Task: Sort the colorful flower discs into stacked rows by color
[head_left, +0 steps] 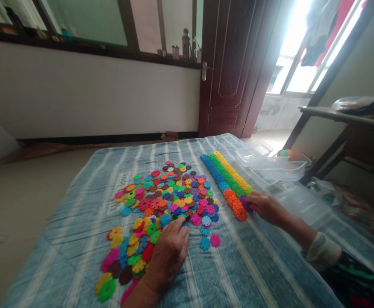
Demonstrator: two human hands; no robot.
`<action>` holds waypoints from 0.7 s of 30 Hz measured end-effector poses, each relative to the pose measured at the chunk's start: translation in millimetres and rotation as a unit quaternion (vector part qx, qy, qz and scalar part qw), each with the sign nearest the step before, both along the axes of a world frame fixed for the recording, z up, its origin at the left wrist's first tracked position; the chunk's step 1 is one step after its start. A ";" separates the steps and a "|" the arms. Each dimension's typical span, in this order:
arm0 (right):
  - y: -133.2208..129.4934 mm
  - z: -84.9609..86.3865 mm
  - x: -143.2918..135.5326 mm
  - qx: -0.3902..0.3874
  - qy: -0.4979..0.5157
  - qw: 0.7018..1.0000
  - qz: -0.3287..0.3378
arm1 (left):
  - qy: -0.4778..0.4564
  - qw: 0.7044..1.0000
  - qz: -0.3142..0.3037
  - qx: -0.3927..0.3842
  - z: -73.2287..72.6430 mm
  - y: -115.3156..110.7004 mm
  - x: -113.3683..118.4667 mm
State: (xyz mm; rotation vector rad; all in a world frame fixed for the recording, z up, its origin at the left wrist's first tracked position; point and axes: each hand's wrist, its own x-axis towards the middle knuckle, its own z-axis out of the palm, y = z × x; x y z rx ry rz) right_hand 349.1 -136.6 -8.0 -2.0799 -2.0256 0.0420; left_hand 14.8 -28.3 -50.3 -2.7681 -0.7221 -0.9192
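A loose pile of plastic snowflake discs [174, 192] in many colours spreads over the middle of the bed. Over its near edge is my left hand [170, 248], palm down with fingers bent together; the fingertips touch discs beside a green one, and what they hold is hidden. To the right, discs lie in overlapping rows by colour: a blue row [215, 173], a green row [225, 174], a yellow row [233, 172] and a shorter orange row [235, 205]. My right hand [263, 207] is closed on a purple snowflake disc [246, 202] at the green row's near end.
A striped blue sheet [78, 239] covers the bed. Clear plastic boxes [276, 169] and lids lie along its right side. Beyond stand a dark red door [228, 64] and a shelf [347, 115]. Single blue and pink discs [215, 240] lie between my hands.
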 end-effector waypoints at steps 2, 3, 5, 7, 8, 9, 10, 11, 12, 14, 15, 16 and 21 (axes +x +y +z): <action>-3.4 -3.8 -1.0 0.020 0.004 1.000 -0.003 | 0.009 1.000 0.002 -0.002 1.1 -1.6 -0.3; -5.3 -6.0 -1.5 0.032 0.009 0.999 -0.005 | 0.012 1.000 0.005 -0.003 1.4 -2.3 -0.4; -9.5 -10.7 -2.7 0.056 0.023 0.998 -0.010 | 0.014 1.000 0.009 -0.008 1.7 -3.7 -0.7; -14.1 -16.1 -3.9 0.073 0.033 0.997 -0.018 | 0.020 1.000 0.012 -0.018 1.9 -5.1 -0.8; -16.4 -19.0 -4.4 0.074 0.033 0.996 -0.022 | 0.023 0.999 0.013 -0.025 2.0 -5.9 -0.8; -18.6 -22.0 -4.8 0.073 0.030 0.997 -0.025 | 0.027 0.999 0.014 -0.032 2.2 -6.7 -0.7; -20.5 -25.2 -5.0 0.070 0.027 0.997 -0.026 | 0.031 0.999 0.016 -0.038 2.3 -7.6 -0.6; -22.2 -28.5 -5.0 0.067 0.024 0.997 -0.026 | 0.035 0.998 0.020 -0.043 2.5 -8.6 -0.4; -23.3 -31.8 -4.9 0.065 0.023 0.997 -0.022 | 0.039 0.998 0.023 -0.047 2.5 -9.6 -0.3; -24.1 -37.7 -4.5 0.071 0.019 0.997 -0.009 | 0.048 0.997 0.028 -0.054 2.2 -11.6 -0.2; -23.7 -40.1 -4.3 0.077 0.016 0.997 -0.003 | 0.052 0.997 0.031 -0.057 1.9 -12.6 -0.2; -22.8 -42.1 -4.2 0.085 0.013 0.996 0.002 | 0.055 0.996 0.032 -0.060 1.5 -13.5 -0.2; -16.0 -45.0 -5.2 0.121 0.000 0.993 0.014 | 0.048 0.997 0.018 -0.060 -1.4 -17.1 -0.4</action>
